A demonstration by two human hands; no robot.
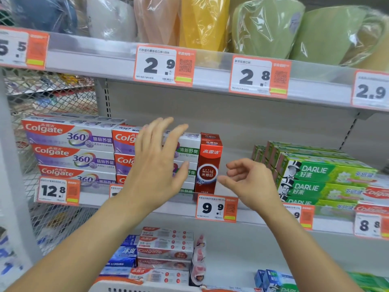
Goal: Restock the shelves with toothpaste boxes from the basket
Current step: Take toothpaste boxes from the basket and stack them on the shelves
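Left hand [156, 165] spread open before stacked Colgate boxes [187, 152]; right hand [250, 182] loosely curled, empty, beside upright red box [208, 165].

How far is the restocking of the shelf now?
Looks done: a red Optic White box stands upright on the middle shelf. In hand: nothing; left hand and right hand are empty beside it. Left: the bare gap before the Darlie boxes.

Head-height view, close, facing the shelves [210, 213]
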